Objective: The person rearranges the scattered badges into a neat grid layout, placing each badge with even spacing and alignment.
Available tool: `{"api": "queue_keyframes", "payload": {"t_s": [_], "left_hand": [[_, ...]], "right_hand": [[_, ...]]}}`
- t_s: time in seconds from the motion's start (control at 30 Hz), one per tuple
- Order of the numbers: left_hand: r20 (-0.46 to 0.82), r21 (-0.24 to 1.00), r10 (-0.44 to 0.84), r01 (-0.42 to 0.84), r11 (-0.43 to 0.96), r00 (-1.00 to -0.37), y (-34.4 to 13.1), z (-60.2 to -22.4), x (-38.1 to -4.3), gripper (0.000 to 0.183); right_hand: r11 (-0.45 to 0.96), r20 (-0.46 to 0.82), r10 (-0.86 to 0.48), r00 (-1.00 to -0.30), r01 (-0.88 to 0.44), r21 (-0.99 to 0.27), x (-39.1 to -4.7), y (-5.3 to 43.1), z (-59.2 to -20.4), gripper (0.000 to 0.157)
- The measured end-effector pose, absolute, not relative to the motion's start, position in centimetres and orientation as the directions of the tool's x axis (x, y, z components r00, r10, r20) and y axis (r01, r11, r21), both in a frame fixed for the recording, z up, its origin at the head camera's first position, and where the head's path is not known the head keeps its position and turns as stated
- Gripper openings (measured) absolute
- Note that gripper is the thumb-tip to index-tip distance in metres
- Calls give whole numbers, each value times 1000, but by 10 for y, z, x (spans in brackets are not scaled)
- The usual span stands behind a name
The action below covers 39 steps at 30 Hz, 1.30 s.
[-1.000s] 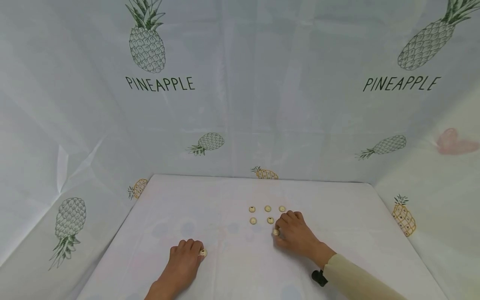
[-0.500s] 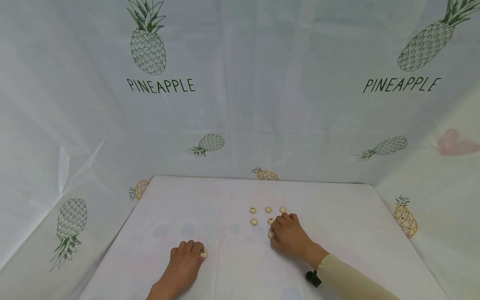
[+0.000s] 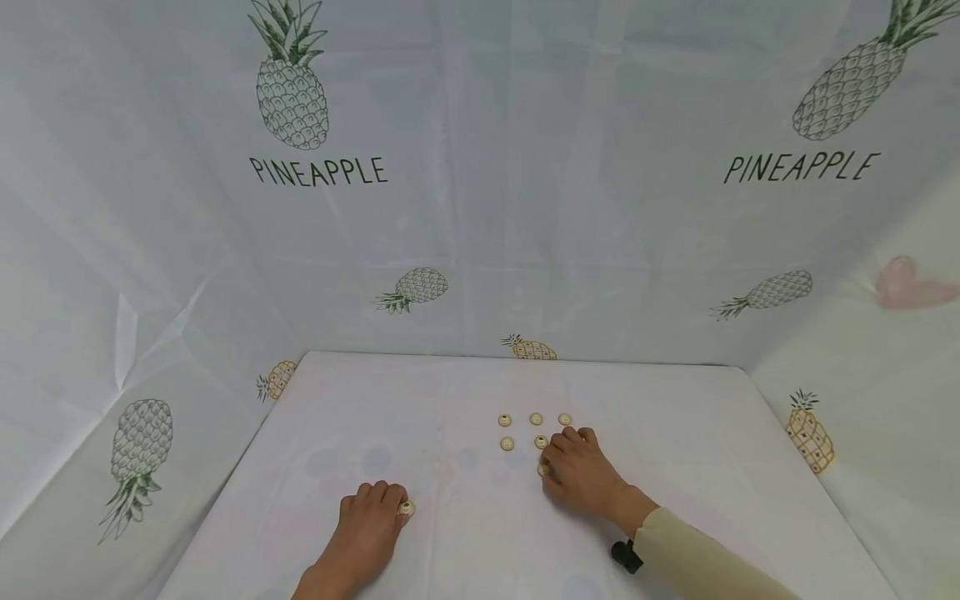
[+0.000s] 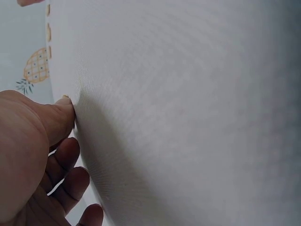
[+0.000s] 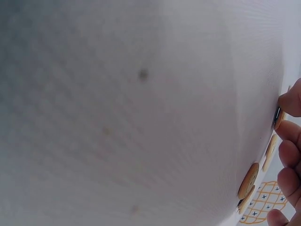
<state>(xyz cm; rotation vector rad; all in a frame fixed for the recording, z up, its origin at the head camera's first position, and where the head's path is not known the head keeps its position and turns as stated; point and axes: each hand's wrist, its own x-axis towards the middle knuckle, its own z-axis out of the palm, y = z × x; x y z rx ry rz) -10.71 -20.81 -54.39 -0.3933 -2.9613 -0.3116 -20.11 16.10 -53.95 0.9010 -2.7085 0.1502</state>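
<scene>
Small round wooden discs with dark marks on their faces lie on the white-covered table. My left hand (image 3: 367, 525) is at the left of centre, with a wooden disc (image 3: 406, 507) pinched at its thumb and fingertips. In the left wrist view the thumb (image 4: 60, 115) presses down at the cloth, and most of that disc is hidden. Right of centre, my right hand (image 3: 583, 475) pinches another disc (image 3: 543, 470) low on the table, just below the second row. The right wrist view has this disc (image 5: 278, 117) between thumb and forefinger.
Three discs form a far row, one of them a left disc (image 3: 505, 420). Nearer lie two more, including a disc (image 3: 507, 443). Pineapple-print cloth (image 3: 525, 250) hangs behind the table (image 3: 645, 400) and along its sides. A black wrist device (image 3: 627, 557) sits by the right sleeve.
My right hand slid its disc leftward and slightly toward me, up to half a second ago, and has stayed there since. The left hand and its disc have kept their place.
</scene>
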Motion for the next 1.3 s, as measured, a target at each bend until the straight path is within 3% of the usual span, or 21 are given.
{"api": "queue_keyframes", "payload": {"t_s": [0.37, 0.7, 1.3], "left_hand": [[189, 190, 252, 287, 939, -949, -208, -545, -106, 29], [170, 189, 250, 281, 941, -953, -208, -544, -107, 27], [216, 96, 298, 324, 941, -930, -206, -541, -107, 26]], "right_hand": [[820, 254, -544, -800, -571, -40, -201, 160, -540, 9], [818, 275, -549, -789, -574, -13, -200, 160, -539, 13], [826, 263, -537, -802, -562, -27, -200, 160, -538, 14]]}}
